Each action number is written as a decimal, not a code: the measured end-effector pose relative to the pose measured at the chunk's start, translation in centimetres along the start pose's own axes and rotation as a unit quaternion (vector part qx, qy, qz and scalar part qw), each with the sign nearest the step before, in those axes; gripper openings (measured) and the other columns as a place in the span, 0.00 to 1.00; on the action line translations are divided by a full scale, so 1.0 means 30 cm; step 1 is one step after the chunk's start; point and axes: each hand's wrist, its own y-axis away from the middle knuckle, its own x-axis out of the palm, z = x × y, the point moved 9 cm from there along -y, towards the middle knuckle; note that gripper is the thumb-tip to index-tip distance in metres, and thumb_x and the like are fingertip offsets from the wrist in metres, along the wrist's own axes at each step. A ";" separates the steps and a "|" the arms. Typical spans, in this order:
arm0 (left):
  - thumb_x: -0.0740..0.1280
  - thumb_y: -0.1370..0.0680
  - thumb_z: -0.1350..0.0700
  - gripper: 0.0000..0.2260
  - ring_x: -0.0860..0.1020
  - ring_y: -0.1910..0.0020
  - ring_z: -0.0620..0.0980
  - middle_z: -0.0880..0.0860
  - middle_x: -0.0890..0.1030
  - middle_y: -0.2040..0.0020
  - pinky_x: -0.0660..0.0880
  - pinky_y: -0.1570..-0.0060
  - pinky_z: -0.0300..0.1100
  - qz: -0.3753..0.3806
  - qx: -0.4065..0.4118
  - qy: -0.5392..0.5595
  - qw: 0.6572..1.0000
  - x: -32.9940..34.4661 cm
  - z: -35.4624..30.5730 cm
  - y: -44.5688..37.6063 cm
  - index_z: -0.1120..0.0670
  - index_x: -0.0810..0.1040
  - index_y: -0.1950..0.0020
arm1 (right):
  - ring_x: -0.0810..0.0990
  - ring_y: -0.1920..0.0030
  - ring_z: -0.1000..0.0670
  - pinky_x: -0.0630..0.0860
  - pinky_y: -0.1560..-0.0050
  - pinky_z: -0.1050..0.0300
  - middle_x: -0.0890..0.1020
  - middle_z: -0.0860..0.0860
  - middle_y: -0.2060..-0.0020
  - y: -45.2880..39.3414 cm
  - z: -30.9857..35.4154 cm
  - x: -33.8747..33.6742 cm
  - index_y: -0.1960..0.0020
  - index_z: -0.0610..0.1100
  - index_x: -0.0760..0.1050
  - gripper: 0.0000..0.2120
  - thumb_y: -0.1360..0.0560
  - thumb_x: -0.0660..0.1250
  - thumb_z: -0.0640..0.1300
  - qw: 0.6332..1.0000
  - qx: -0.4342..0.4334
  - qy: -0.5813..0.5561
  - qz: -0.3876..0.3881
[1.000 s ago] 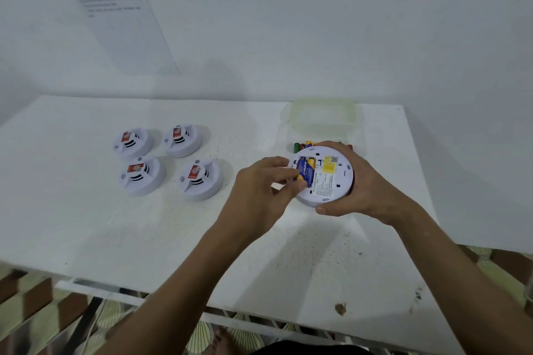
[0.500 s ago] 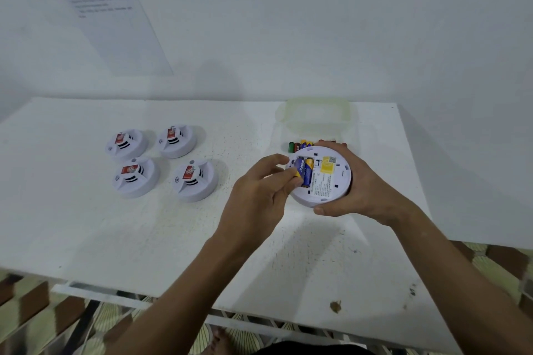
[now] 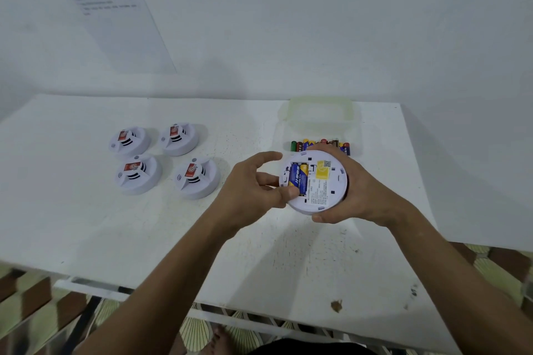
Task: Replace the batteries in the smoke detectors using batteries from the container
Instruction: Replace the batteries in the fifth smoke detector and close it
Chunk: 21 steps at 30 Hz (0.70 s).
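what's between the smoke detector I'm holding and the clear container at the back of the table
In the head view, a row of loose batteries lies on the table between the held smoke detector and the clear container, partly hidden behind the detector.
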 end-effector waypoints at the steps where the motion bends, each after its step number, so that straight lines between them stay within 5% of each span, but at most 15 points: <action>1: 0.77 0.30 0.58 0.28 0.85 0.56 0.52 0.55 0.86 0.52 0.82 0.51 0.53 0.001 -0.001 0.006 1.000 -0.003 0.001 0.000 0.50 0.71 0.33 | 0.76 0.36 0.53 0.78 0.43 0.60 0.77 0.55 0.37 -0.002 -0.001 0.006 0.30 0.50 0.66 0.45 0.43 0.81 0.37 1.000 0.001 0.003 0.003; 4: 0.77 0.30 0.59 0.26 0.85 0.57 0.53 0.56 0.86 0.55 0.82 0.51 0.53 0.007 -0.010 0.053 0.999 -0.011 0.023 -0.008 0.52 0.72 0.35 | 0.76 0.37 0.55 0.78 0.45 0.63 0.78 0.60 0.41 -0.009 -0.007 0.021 0.32 0.52 0.67 0.44 0.43 0.81 0.38 1.000 0.007 0.011 0.007; 10: 0.72 0.26 0.52 0.20 0.85 0.60 0.51 0.53 0.86 0.55 0.83 0.58 0.48 -0.037 0.018 0.053 0.998 -0.048 0.051 -0.028 0.54 0.75 0.35 | 0.75 0.34 0.52 0.77 0.37 0.55 0.76 0.55 0.35 -0.028 -0.003 0.009 0.28 0.49 0.66 0.47 0.43 0.82 0.37 1.000 0.003 -0.001 0.001; 15: 0.68 0.25 0.41 0.22 0.81 0.60 0.45 0.48 0.82 0.51 0.80 0.62 0.40 -0.169 0.044 -0.159 0.972 -0.172 0.163 -0.057 0.49 0.75 0.34 | 0.73 0.32 0.52 0.76 0.35 0.51 0.74 0.56 0.32 -0.022 -0.012 -0.005 0.27 0.48 0.66 0.49 0.44 0.82 0.37 1.000 0.007 0.003 0.009; 21: 0.70 0.28 0.38 0.32 0.72 0.52 0.45 0.52 0.74 0.43 0.71 0.50 0.38 -0.126 0.010 -0.319 0.939 -0.171 0.290 -0.077 0.48 0.69 0.28 | 0.75 0.35 0.57 0.78 0.41 0.60 0.77 0.61 0.36 -0.011 -0.015 -0.010 0.29 0.51 0.67 0.47 0.44 0.81 0.36 1.000 0.015 -0.006 0.010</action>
